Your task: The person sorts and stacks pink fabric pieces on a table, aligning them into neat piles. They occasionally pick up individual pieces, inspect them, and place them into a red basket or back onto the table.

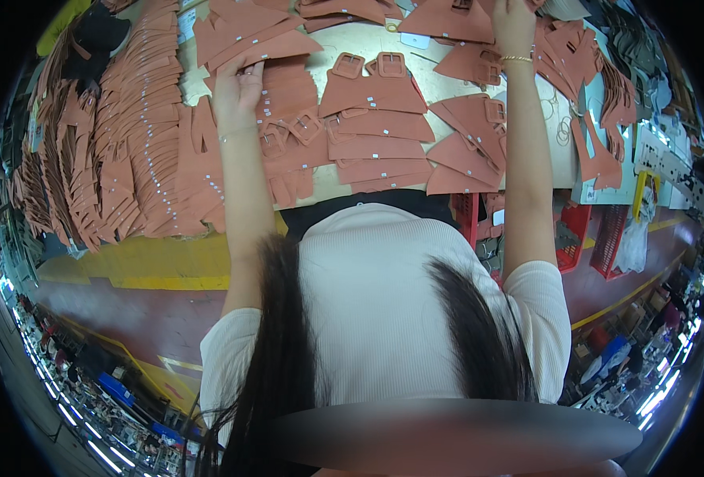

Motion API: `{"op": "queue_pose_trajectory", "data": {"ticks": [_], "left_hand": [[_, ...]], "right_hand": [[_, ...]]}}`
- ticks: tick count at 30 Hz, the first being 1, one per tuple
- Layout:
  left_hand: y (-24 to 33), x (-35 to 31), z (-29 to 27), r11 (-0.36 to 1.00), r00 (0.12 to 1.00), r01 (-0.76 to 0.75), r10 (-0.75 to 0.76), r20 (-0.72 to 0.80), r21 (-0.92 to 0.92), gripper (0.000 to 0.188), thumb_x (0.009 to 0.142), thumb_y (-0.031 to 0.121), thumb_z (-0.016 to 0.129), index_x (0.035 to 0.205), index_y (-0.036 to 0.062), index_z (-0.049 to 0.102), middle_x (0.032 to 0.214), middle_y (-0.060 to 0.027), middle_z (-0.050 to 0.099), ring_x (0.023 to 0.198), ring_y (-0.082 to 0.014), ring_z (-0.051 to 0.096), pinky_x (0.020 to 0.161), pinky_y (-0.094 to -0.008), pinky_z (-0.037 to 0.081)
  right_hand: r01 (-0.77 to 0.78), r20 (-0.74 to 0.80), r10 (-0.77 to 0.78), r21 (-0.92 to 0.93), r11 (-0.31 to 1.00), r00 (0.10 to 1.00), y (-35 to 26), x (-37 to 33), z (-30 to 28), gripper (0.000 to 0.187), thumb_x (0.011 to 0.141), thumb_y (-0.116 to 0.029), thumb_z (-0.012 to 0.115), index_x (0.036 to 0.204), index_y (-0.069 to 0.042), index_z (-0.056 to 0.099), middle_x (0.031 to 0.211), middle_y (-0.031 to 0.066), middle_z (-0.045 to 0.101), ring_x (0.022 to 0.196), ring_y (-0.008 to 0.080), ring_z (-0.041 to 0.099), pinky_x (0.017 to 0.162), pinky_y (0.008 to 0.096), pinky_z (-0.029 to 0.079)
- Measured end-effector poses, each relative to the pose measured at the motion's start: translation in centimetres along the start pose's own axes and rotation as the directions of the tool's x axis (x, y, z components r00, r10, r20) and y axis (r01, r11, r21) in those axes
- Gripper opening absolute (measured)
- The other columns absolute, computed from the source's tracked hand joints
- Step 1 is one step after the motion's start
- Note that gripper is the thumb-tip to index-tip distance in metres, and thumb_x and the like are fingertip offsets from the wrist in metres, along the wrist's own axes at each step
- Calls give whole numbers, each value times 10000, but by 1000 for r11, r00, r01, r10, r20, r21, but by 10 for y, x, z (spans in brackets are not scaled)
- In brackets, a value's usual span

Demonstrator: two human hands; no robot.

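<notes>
Terracotta-coloured flat cut pieces, leather-like, are spread in overlapping stacks over the table. My left hand (239, 91) has its fingers curled at the lower edge of a terracotta piece (268, 49) at the upper left; that piece partly covers the fingertips. At the top edge of the view, my right hand (515, 28) is bent closed beside another piece (451, 20); its fingertips are partly cut off. Between my arms lie trapezoid pieces with small white labels, and a covered square buckle (391, 64) tops one stack (372, 94).
A long fanned row of terracotta pieces (141, 119) covers the table's left side. More strips (598, 151) hang at the right, near a white machine part (670, 167). Red crates (610, 242) stand below the table's right side. A yellow band (169, 262) runs along the front left.
</notes>
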State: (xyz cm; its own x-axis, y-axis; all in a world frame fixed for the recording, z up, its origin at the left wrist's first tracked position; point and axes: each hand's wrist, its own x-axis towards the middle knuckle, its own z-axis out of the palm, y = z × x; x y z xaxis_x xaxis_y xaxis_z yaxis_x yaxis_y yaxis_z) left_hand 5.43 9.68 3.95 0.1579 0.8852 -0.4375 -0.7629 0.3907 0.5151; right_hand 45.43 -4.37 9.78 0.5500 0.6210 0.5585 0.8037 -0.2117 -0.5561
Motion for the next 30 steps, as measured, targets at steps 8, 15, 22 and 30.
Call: {"op": "queue_pose_trajectory", "data": {"ticks": [8,15,22,30], "left_hand": [[17,-47,-1,990,999,-13,6,47,140,250,908,-93,463,1155,-111,495,1191,-205,584,1137,-322,584,1038,-496,470],[-6,-135,-13,914,952,181,-256,170,363,205,898,-19,509,1083,-80,573,1178,-200,603,1093,-283,602,968,-458,501],[-25,-152,3,964,930,185,-234,282,191,402,864,26,510,1241,-110,500,1457,-221,403,1333,-292,387,1111,-421,290],[-28,-153,32,919,963,19,-123,240,395,371,937,134,564,1221,-103,530,1308,-177,547,1191,-261,537,1015,-398,425]], "right_hand": [[101,-147,-76,174,980,986,-59,30,-55,268,964,-205,557,1038,39,642,833,180,663,744,222,612,725,316,478],[184,165,-211,163,969,964,-147,-39,-42,250,932,-228,613,1113,-66,674,923,152,698,784,223,640,701,309,500],[476,332,-618,418,774,712,-195,-158,22,232,848,-219,651,1060,-135,697,1067,34,692,899,206,687,701,314,556],[214,461,-491,530,820,739,-159,-155,-7,258,860,-254,654,1067,-102,679,1178,71,645,1079,260,604,900,366,491]]}}
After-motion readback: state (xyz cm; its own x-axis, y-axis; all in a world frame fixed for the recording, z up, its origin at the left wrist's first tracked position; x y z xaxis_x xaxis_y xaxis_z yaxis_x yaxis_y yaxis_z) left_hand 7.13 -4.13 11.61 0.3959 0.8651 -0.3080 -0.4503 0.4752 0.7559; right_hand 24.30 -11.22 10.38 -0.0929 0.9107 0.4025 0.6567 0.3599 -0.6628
